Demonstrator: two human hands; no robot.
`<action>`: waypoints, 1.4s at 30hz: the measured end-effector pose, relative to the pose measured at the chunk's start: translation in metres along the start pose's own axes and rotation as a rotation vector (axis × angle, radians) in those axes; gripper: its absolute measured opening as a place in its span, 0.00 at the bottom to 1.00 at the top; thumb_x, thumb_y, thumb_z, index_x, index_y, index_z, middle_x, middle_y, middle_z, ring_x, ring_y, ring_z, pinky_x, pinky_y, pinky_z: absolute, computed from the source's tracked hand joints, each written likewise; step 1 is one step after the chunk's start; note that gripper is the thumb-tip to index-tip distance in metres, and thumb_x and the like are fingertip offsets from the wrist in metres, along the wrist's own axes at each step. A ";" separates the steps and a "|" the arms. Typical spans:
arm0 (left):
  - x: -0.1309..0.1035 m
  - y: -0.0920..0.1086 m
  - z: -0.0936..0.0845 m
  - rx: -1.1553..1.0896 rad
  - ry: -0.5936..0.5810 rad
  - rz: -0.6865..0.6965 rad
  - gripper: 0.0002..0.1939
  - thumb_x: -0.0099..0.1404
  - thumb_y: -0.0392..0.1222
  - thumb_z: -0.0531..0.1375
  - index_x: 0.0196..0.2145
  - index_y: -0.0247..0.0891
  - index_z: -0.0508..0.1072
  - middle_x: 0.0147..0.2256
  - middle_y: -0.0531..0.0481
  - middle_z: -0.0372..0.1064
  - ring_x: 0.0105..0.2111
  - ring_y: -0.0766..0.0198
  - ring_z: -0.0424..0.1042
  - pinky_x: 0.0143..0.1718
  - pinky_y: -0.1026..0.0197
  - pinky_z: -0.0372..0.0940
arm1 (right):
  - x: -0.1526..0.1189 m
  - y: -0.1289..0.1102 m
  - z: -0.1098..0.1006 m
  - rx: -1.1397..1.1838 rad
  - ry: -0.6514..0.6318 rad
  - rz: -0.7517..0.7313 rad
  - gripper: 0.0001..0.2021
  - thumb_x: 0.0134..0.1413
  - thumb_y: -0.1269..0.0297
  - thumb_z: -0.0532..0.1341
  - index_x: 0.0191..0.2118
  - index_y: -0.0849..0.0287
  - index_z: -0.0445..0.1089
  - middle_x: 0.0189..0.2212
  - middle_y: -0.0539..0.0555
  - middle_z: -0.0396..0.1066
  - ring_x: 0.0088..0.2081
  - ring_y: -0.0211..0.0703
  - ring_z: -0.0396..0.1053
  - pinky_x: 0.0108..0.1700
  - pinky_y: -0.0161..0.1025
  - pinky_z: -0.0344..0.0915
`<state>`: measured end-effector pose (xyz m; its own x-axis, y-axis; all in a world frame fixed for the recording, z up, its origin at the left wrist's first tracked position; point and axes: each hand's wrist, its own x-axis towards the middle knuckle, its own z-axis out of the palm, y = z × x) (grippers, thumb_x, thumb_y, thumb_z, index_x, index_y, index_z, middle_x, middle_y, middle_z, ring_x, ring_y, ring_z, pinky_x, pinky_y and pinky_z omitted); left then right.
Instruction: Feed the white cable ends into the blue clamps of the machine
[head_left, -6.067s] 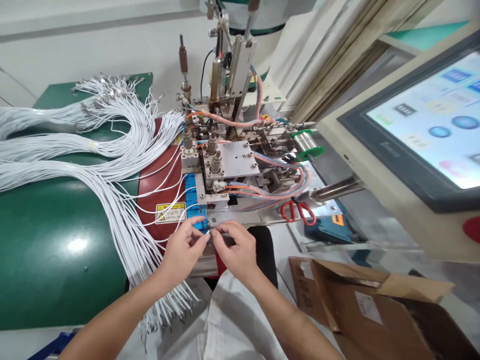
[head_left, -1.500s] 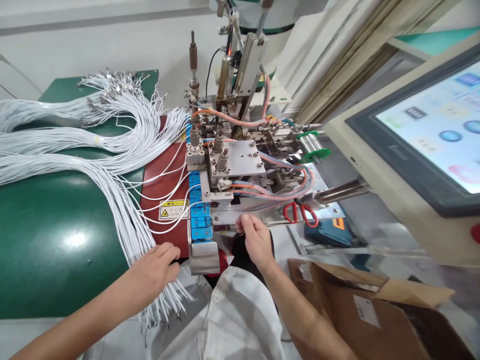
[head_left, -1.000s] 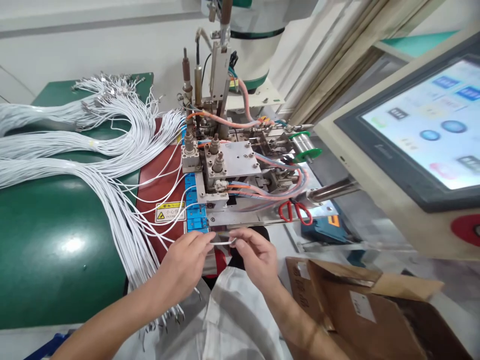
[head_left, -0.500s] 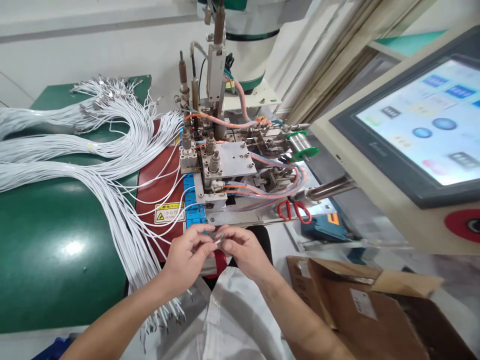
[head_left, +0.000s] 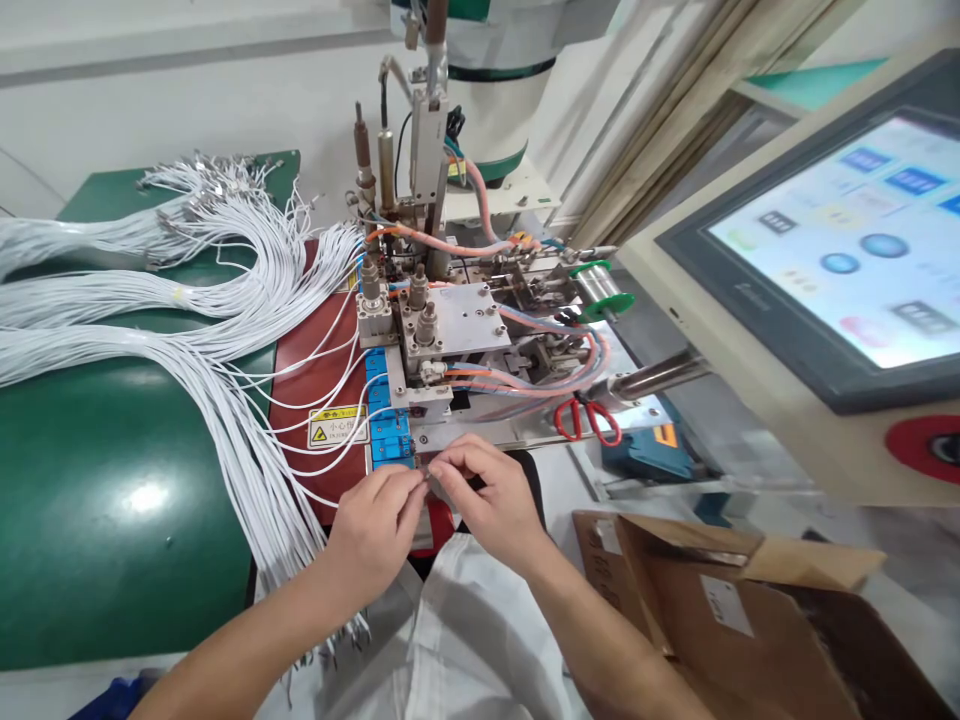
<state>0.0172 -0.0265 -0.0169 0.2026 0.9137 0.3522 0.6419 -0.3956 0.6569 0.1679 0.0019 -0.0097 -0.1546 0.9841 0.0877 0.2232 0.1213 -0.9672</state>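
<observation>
My left hand [head_left: 379, 520] is closed in a pinch on the end of a white cable, just in front of the blue clamp blocks [head_left: 391, 440]. My right hand [head_left: 491, 500] meets it, thumb and forefinger pinched at the cable's tip; the fingers largely hide that tip. From the hanging bundle of white cables [head_left: 247, 470] several single cables run over the red-brown plate [head_left: 319, 365] into the blue blocks. A metal machine [head_left: 457, 320] with cylinders and hoses stands right behind the blocks.
Red-handled scissors [head_left: 587, 420] lie at the machine's front right edge, below a solder-wire spool [head_left: 600, 290]. A touch-screen panel [head_left: 847, 240] juts in at right, above an open cardboard box [head_left: 720, 620]. More cable bundles cover the green table [head_left: 112, 500].
Both hands have turned over the cable end, and its tip is now mostly covered by the fingers. My right hand's fingers have moved slightly up and left, closer to the blue blocks.
</observation>
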 end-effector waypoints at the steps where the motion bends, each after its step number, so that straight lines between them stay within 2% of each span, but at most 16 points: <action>1: 0.000 0.000 -0.001 0.007 0.005 -0.018 0.07 0.63 0.35 0.53 0.36 0.37 0.71 0.33 0.48 0.72 0.33 0.65 0.71 0.37 0.64 0.67 | -0.001 0.002 0.004 0.052 0.034 0.036 0.09 0.52 0.65 0.57 0.24 0.60 0.68 0.23 0.50 0.64 0.26 0.36 0.62 0.30 0.34 0.60; 4: 0.001 0.001 -0.003 -0.087 0.004 -0.211 0.07 0.62 0.37 0.54 0.34 0.37 0.71 0.31 0.49 0.72 0.30 0.66 0.71 0.35 0.65 0.67 | -0.006 0.011 0.014 0.249 0.114 0.161 0.11 0.54 0.62 0.55 0.26 0.59 0.69 0.25 0.51 0.65 0.28 0.37 0.64 0.31 0.35 0.61; 6: 0.003 0.003 -0.004 -0.171 -0.029 -0.350 0.07 0.62 0.39 0.54 0.34 0.37 0.72 0.29 0.50 0.72 0.28 0.66 0.71 0.32 0.65 0.67 | -0.010 0.016 0.020 0.300 0.129 0.172 0.09 0.52 0.62 0.56 0.28 0.59 0.70 0.28 0.52 0.66 0.30 0.39 0.65 0.33 0.36 0.62; 8: 0.004 0.003 -0.004 -0.224 -0.065 -0.419 0.08 0.62 0.41 0.54 0.33 0.37 0.72 0.29 0.50 0.71 0.27 0.66 0.71 0.31 0.66 0.67 | -0.012 0.018 0.023 0.279 0.135 0.146 0.05 0.49 0.64 0.59 0.28 0.58 0.71 0.29 0.52 0.66 0.32 0.40 0.66 0.36 0.37 0.62; 14: 0.003 0.002 -0.001 -0.266 -0.068 -0.456 0.08 0.61 0.41 0.55 0.32 0.37 0.73 0.29 0.51 0.71 0.26 0.67 0.69 0.29 0.66 0.64 | -0.014 0.013 0.028 0.238 0.179 0.124 0.04 0.49 0.68 0.59 0.25 0.58 0.68 0.26 0.51 0.63 0.28 0.37 0.62 0.30 0.35 0.60; 18: 0.002 0.004 0.001 -0.303 -0.050 -0.520 0.09 0.62 0.41 0.53 0.31 0.36 0.71 0.25 0.53 0.68 0.24 0.68 0.66 0.27 0.67 0.63 | -0.013 0.012 0.035 0.300 0.216 0.113 0.04 0.49 0.69 0.58 0.26 0.58 0.68 0.27 0.51 0.63 0.30 0.37 0.63 0.31 0.35 0.61; 23: 0.002 0.006 0.003 -0.422 -0.012 -0.565 0.09 0.62 0.42 0.53 0.30 0.36 0.69 0.25 0.53 0.67 0.24 0.69 0.66 0.27 0.68 0.62 | -0.012 0.015 0.039 0.338 0.219 0.105 0.03 0.48 0.68 0.59 0.27 0.58 0.69 0.28 0.52 0.64 0.29 0.37 0.64 0.31 0.35 0.62; 27: 0.005 0.003 -0.003 -0.483 -0.111 -0.572 0.10 0.62 0.43 0.52 0.29 0.35 0.68 0.21 0.54 0.65 0.22 0.68 0.65 0.27 0.67 0.62 | -0.006 0.014 0.023 0.265 0.094 0.064 0.04 0.47 0.68 0.59 0.26 0.58 0.71 0.27 0.52 0.65 0.28 0.37 0.65 0.30 0.35 0.62; 31: 0.010 -0.002 -0.017 -0.351 -0.408 -0.494 0.10 0.61 0.39 0.52 0.25 0.36 0.69 0.18 0.57 0.61 0.20 0.70 0.61 0.24 0.68 0.57 | 0.004 0.007 -0.002 -0.027 -0.207 -0.122 0.05 0.46 0.71 0.58 0.25 0.58 0.71 0.25 0.51 0.66 0.27 0.37 0.64 0.29 0.34 0.61; 33: 0.011 -0.003 -0.020 -0.300 -0.487 -0.439 0.11 0.60 0.37 0.52 0.22 0.37 0.69 0.18 0.57 0.61 0.20 0.70 0.60 0.22 0.69 0.55 | 0.006 0.003 -0.007 -0.183 -0.297 -0.225 0.06 0.46 0.72 0.58 0.26 0.57 0.71 0.25 0.51 0.67 0.29 0.38 0.64 0.32 0.36 0.61; 35: 0.009 -0.003 -0.019 -0.313 -0.433 -0.447 0.10 0.60 0.38 0.52 0.24 0.37 0.70 0.20 0.56 0.63 0.21 0.70 0.61 0.23 0.69 0.57 | 0.004 0.001 -0.004 -0.226 -0.230 -0.230 0.06 0.47 0.72 0.57 0.26 0.57 0.70 0.25 0.52 0.67 0.29 0.39 0.64 0.32 0.36 0.61; 39: 0.003 -0.002 -0.008 -0.409 -0.178 -0.565 0.10 0.61 0.43 0.53 0.31 0.35 0.71 0.25 0.51 0.69 0.25 0.67 0.66 0.28 0.67 0.63 | -0.006 0.003 0.018 -0.046 0.074 -0.070 0.07 0.49 0.70 0.56 0.23 0.58 0.67 0.23 0.51 0.64 0.26 0.37 0.63 0.29 0.35 0.61; 42: -0.001 -0.002 -0.004 -0.501 -0.110 -0.624 0.11 0.61 0.45 0.55 0.32 0.34 0.71 0.28 0.49 0.71 0.28 0.65 0.69 0.32 0.65 0.66 | -0.012 0.008 0.028 -0.007 0.152 -0.054 0.07 0.49 0.69 0.56 0.23 0.58 0.68 0.24 0.52 0.64 0.27 0.38 0.64 0.30 0.36 0.62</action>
<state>0.0129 -0.0269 -0.0157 0.0048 0.9736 -0.2283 0.2582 0.2194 0.9408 0.1449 -0.0127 -0.0246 -0.0194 0.9843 0.1756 0.2254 0.1754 -0.9584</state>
